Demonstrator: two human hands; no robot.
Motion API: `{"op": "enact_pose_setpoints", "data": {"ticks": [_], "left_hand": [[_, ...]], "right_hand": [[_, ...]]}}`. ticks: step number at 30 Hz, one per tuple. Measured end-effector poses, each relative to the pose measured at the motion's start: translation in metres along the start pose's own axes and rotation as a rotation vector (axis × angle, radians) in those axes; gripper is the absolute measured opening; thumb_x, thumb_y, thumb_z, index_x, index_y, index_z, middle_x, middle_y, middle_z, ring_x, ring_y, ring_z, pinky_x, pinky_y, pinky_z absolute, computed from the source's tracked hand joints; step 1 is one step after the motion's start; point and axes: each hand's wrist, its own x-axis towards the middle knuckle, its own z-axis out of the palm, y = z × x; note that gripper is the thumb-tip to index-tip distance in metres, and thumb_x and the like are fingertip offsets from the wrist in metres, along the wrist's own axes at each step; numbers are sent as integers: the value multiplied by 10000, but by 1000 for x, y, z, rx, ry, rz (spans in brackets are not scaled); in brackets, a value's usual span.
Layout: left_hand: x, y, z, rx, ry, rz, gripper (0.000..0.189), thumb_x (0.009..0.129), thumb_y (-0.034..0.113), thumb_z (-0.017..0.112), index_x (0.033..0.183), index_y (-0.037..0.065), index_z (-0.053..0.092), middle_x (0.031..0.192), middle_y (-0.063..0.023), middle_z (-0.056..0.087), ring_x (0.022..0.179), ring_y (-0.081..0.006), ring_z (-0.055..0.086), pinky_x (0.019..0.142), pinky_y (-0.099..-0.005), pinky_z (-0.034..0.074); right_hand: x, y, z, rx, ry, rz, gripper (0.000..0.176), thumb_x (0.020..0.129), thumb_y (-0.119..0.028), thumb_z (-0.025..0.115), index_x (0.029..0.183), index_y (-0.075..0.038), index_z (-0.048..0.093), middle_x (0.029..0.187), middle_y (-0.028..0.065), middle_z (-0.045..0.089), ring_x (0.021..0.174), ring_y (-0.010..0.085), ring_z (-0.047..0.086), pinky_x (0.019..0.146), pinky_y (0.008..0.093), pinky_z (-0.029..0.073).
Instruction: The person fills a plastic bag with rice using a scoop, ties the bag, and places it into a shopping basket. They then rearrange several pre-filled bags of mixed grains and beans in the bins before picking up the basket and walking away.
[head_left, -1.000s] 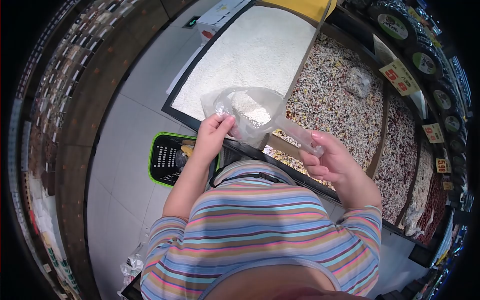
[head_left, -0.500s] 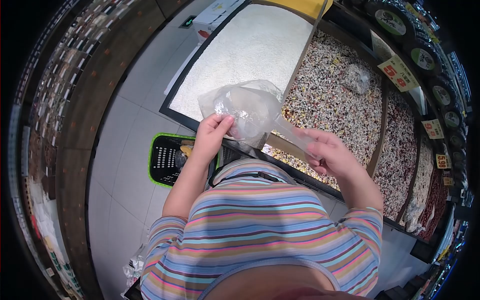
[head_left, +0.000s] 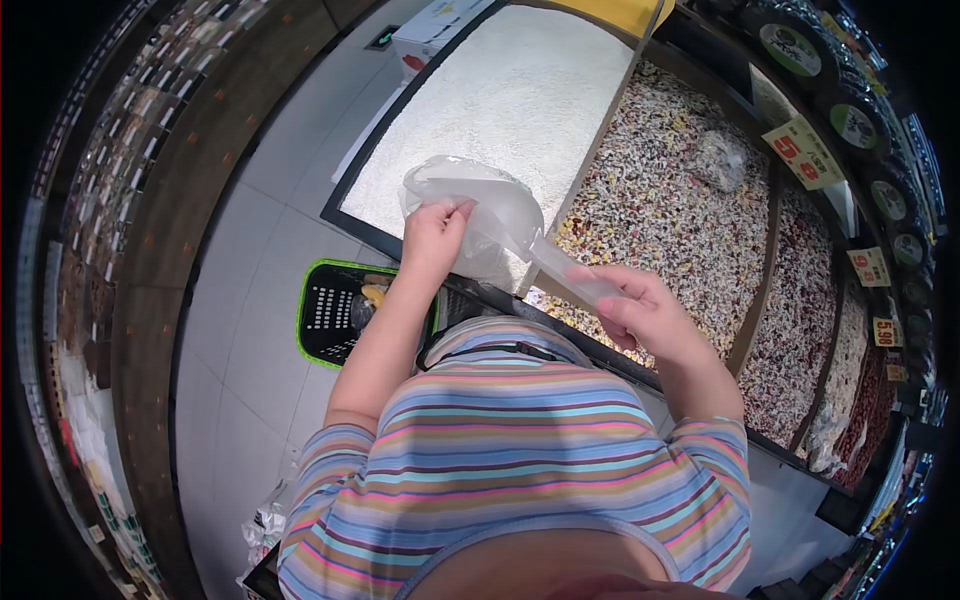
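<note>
A clear plastic bag (head_left: 424,178) is being pinched near its mouth by the left hand (head_left: 436,236), fingers closed on the film, over the near edge of the white grain (head_left: 510,85). A translucent scoop (head_left: 512,207) is being gripped by its handle in the right hand (head_left: 643,312), fingers closed around it; its bowl is being held at the bag's mouth, partly surrounded by film. Judging by this pose, the bag is being filled; the amount inside cannot be told. The next move seemingly is calling for the mouth to be held wide while the bowl is tilted. Possible spillage is being invited by loose film around the bowl. The white grain is being separated by a divider (head_left: 597,160) from mixed grain (head_left: 665,205), marked by a price sign (head_left: 803,153). A basket (head_left: 303,310) is being partly hidden by the left forearm.
</note>
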Motion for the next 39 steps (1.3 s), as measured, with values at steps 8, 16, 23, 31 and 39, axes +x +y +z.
{"op": "enact_pose_setpoints", "data": {"ticks": [8, 16, 23, 31, 39], "left_hand": [[-5, 6, -1, -652, -79, -39, 214, 880, 149, 588, 981, -24, 663, 834, -63, 671, 756, -100, 596, 711, -236, 462], [24, -35, 6, -468, 111, -116, 223, 891, 186, 573, 954, -10, 657, 852, -51, 665, 791, -105, 597, 711, -231, 456], [11, -47, -14, -683, 130, -216, 186, 885, 166, 587, 962, 4, 636, 820, -23, 637, 749, -84, 572, 678, -235, 448], [-7, -58, -19, -664, 123, -32, 302, 836, 82, 579, 1125, 2, 542, 1071, -66, 590, 981, -158, 561, 821, -275, 435], [-23, -67, -13, 197, 135, 56, 966, 634, 219, 755, 1415, 18, 222, 1446, -250, 217, 1334, -351, 271, 1063, -419, 281]], "right_hand": [[-3, 7, -16, 226, 99, -82, 469, 838, -220, 542, 1230, 36, 521, 561, -30, 389, 427, 52, 355, 388, 189, 304], [-13, 12, -24, 289, 78, -91, 488, 833, -224, 556, 1215, 76, 512, 565, -22, 408, 435, 41, 354, 364, 171, 292], [-28, 21, -57, 595, 21, -271, 555, 866, -264, 488, 1240, 139, 414, 531, -22, 382, 366, 37, 309, 294, 182, 290], [23, 45, -78, 771, 97, -436, 478, 960, -278, 379, 1377, -67, 280, 629, -25, 401, 426, 43, 363, 415, 214, 387], [138, 83, -96, 817, 61, -311, 291, 944, -287, 430, 1208, -163, 429, 660, -5, 445, 517, 78, 414, 495, 250, 392]]}}
